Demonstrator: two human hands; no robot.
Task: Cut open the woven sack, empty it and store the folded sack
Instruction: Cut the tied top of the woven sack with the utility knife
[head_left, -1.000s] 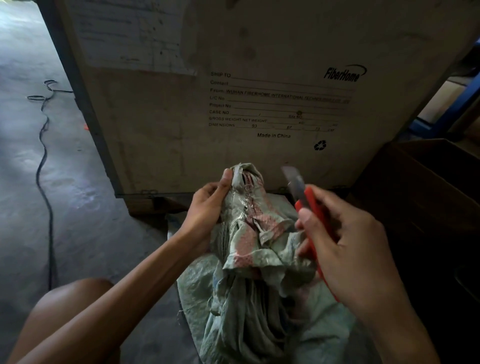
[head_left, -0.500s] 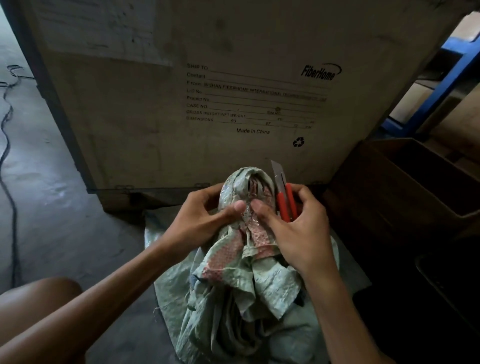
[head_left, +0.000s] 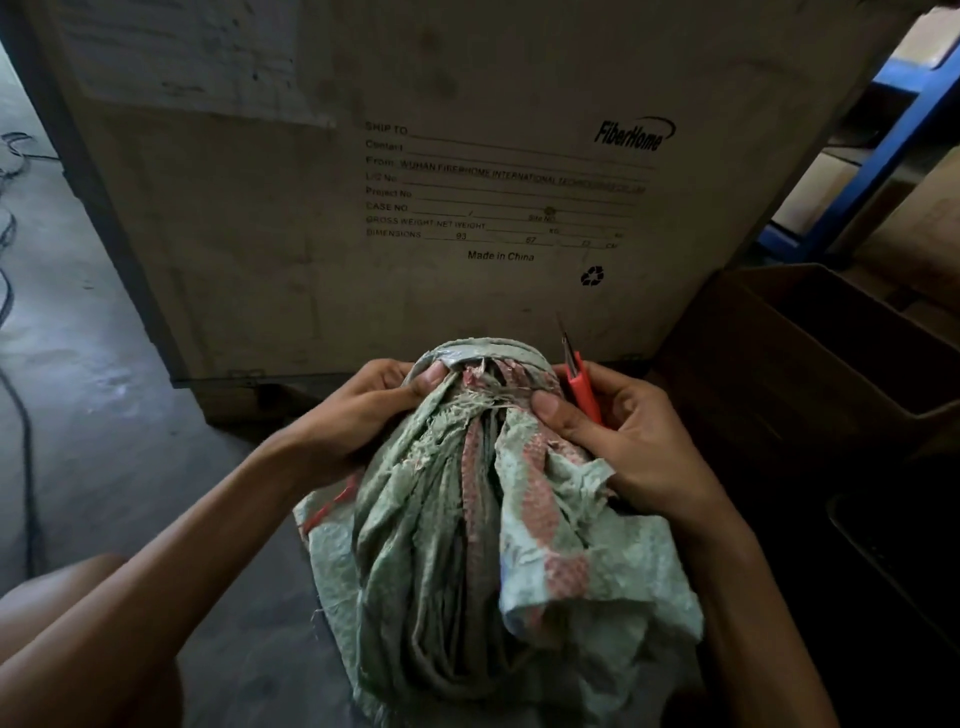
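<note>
A pale green woven sack (head_left: 467, 545) with red-pink stripes stands upright on the floor before me, its neck bunched and tied with frayed string. My left hand (head_left: 363, 415) grips the left side of the neck, thumb pressed on the top. My right hand (head_left: 623, 441) holds the right side of the neck with its thumb, while its fingers clamp a red utility knife (head_left: 584, 389). The blade points up and away, clear of the sack.
A big cardboard crate (head_left: 415, 208) printed with shipping text stands right behind the sack. An open brown box (head_left: 831, 353) sits at the right, with blue shelving (head_left: 883, 140) beyond. Black cable (head_left: 26, 441) runs over the concrete floor at the left. My knee (head_left: 62, 597) shows at bottom left.
My right hand came in from the right with the knife and now presses on the sack's neck. Both thumbs have spread apart across the tied top.
</note>
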